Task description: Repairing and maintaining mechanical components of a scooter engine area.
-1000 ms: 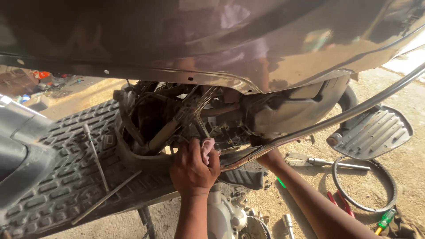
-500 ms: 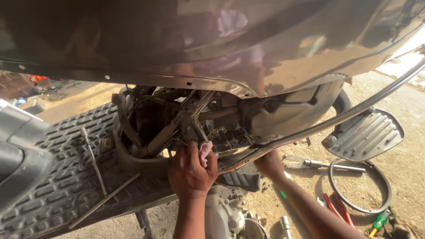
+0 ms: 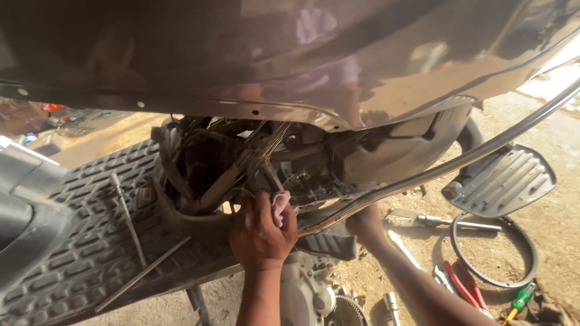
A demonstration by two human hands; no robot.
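A large body panel (image 3: 290, 54) is spanning the top of the view. Under it, in the middle, the engine bay (image 3: 241, 169) is sitting with its cables and tubes. To the left of the bay, the ribbed floor mat (image 3: 90, 235) is lying, and two thin rods (image 3: 130, 226) are resting on it. The left hand (image 3: 261, 232) is staying in front of the bay, touching a small cloth (image 3: 280, 204). The right hand (image 3: 362, 223) is sitting further right, just under a long curved bar (image 3: 447, 166). On the ground at the right, a ribbed cover (image 3: 504, 181) is lying behind a belt ring (image 3: 494, 256); pliers (image 3: 462, 284) and a screwdriver (image 3: 518, 302) are lying nearer, in front.
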